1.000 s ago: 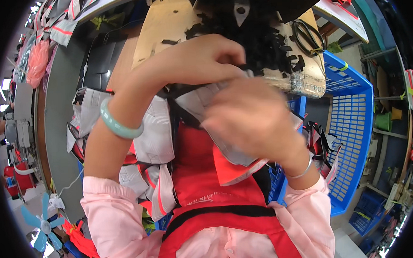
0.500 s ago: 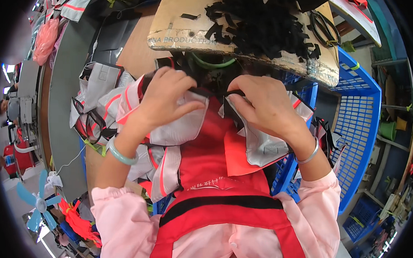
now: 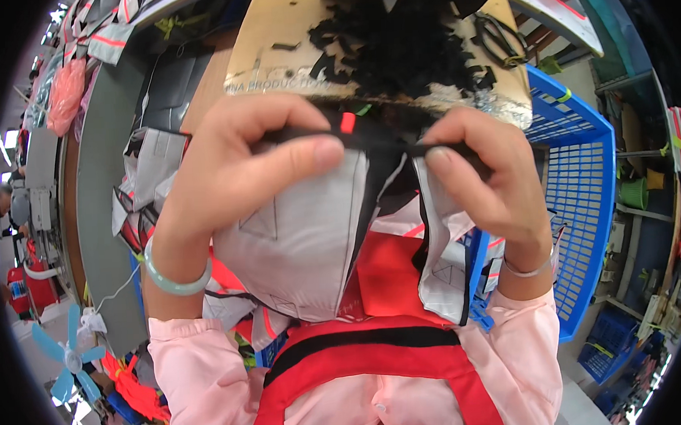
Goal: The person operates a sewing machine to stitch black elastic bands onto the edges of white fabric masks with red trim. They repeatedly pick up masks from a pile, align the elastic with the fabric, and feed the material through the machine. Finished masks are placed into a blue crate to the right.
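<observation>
1. Grey-white sewn piece [image 3: 304,241], middle of frame, hanging from both hands in front of the red apron [image 3: 377,359]. Stitched lines and small stitched squares show on its face.
2. Black band [image 3: 387,143] runs along the piece's top edge, roughly level across the frame; small red tab [image 3: 348,122] stands up from it, just right of the left thumb.
3. Left hand [image 3: 243,167], left of centre: fingers closed on the band, thumb laid over the near face. Pale green bangle [image 3: 178,280] on that wrist.
4. Right hand [image 3: 495,179], right of centre: fingers and thumb pinch the band's right part. Silver bangle [image 3: 527,271] on that wrist.
5. Below the right hand, a narrow grey-white panel [image 3: 441,284] with dark edging hangs down; a red-orange cloth [image 3: 393,275] shows between it and the wider part.
6. Top centre: tan tabletop [image 3: 269,52], strewn with black scraps [image 3: 394,54]; a black looped tool [image 3: 499,40] lies near its right edge.
7. Right side: blue lattice basket [image 3: 579,202].
8. Left of the left forearm: more grey-white pieces [image 3: 156,160], heaped. Lower left: light-blue fan [image 3: 72,359].
</observation>
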Tool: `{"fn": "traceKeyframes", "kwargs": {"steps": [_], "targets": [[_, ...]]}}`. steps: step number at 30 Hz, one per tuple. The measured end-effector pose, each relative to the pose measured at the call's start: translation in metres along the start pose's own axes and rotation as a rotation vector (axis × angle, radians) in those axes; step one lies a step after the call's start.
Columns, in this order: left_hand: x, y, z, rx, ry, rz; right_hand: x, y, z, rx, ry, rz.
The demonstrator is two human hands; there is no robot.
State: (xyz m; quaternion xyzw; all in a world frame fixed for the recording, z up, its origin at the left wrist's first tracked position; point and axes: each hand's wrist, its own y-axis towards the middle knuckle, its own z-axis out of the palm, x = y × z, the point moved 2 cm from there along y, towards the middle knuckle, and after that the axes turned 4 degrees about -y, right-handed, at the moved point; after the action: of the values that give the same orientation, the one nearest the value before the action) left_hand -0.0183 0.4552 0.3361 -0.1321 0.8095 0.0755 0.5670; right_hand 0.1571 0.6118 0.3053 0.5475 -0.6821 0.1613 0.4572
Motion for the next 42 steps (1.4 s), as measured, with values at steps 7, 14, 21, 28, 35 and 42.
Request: {"fn": "traceKeyframes", "kwargs": {"steps": [7, 14, 21, 28, 35, 42], "targets": [[0.044, 0.071, -0.001, -0.107, -0.362, -0.163, -0.053, 0.041, -0.007, -0.093, 0.058, 0.189], [0.07, 0.107, -0.019, -0.095, -0.412, -0.265, -0.079, 0.073, -0.004, -0.093, 0.02, 0.203], [0.082, 0.12, -0.032, -0.082, -0.484, -0.263, -0.086, 0.09, -0.002, -0.058, 0.045, 0.243], [0.076, 0.126, -0.033, -0.1, -0.542, -0.214, -0.088, 0.096, -0.006, -0.049, 0.064, 0.216], [0.07, 0.13, -0.037, -0.104, -0.581, -0.191, -0.086, 0.099, -0.008, -0.098, 0.083, 0.151], [0.077, 0.133, -0.039, -0.09, -0.547, -0.148, -0.085, 0.098, -0.009, -0.111, 0.093, 0.162]]}}
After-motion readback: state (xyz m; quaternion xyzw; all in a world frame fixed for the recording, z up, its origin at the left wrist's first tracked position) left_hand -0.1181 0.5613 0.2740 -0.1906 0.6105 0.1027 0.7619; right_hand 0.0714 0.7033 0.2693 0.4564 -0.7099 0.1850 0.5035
